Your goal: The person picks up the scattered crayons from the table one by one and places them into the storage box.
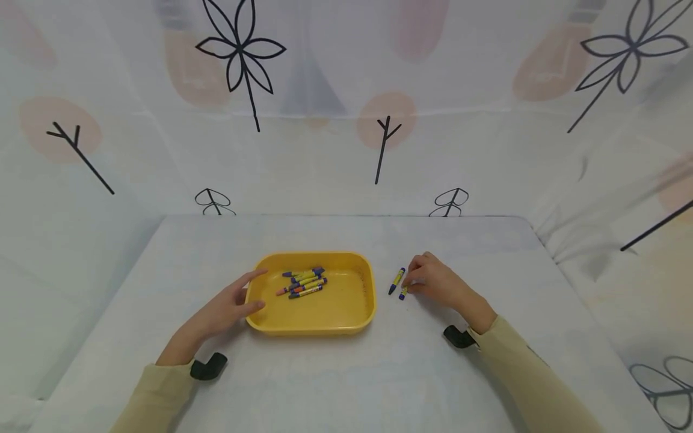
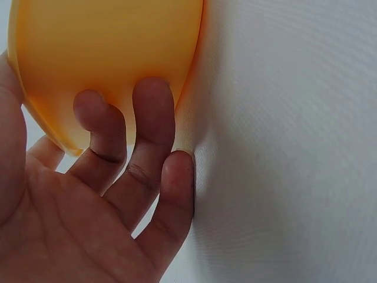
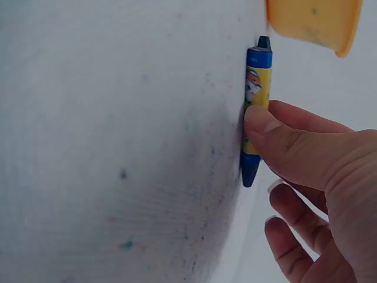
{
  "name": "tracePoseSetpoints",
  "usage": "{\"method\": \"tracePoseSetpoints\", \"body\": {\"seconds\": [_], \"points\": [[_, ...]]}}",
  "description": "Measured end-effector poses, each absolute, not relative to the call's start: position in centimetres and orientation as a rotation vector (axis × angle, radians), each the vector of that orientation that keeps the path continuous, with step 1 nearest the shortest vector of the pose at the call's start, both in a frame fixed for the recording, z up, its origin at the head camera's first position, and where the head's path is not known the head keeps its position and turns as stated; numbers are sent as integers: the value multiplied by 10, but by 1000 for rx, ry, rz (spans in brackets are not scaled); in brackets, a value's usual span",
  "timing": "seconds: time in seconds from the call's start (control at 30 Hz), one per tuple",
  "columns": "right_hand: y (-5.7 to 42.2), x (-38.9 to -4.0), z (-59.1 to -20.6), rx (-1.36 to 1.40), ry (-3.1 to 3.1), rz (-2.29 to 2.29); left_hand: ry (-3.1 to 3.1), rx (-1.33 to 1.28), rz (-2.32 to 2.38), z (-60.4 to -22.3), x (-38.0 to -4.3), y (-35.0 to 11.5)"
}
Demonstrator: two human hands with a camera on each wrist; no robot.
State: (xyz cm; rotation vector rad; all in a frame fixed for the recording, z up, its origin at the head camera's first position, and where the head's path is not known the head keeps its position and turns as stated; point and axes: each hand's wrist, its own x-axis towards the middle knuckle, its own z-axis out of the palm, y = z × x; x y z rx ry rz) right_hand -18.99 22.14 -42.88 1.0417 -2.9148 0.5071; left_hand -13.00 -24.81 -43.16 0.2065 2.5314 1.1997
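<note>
A yellow tray point(image 1: 346, 319) lies on the table with several crayons point(image 1: 305, 282) in yellow wrappers in its left half. My left hand point(image 1: 230, 304) grips the tray's left end, thumb and index finger over the rim. In the left wrist view, bent fingers point(image 2: 154, 112) lie against the tray's outer wall. To the right of the tray, my right hand point(image 1: 435, 282) pinches a blue crayon point(image 3: 257, 85) with a yellow wrapper between thumb and fingers, close over the table. Another dark-tipped crayon point(image 1: 397, 281) lies just left of that hand.
White cloth covers the table point(image 1: 335, 385), with small coloured specks point(image 3: 125, 243) near the right hand. A patterned curtain point(image 1: 319, 162) hangs along the back and sides. Both sleeves have a black wrist piece point(image 1: 208, 367) beside them.
</note>
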Motion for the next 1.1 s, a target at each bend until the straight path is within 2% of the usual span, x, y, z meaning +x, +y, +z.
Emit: {"method": "tracePoseSetpoints", "body": {"seconds": [0.47,0.73,1.1], "points": [[227,-193,-427,1090,-2993,536,2536,222,1193,-431,-128,-247],[228,-190,-408,1087,-2898,796,2497,234,1235,-426,-126,-245],[198,-199,-382,1072,-2766,1000,2516,225,1208,-427,-128,-246]]}}
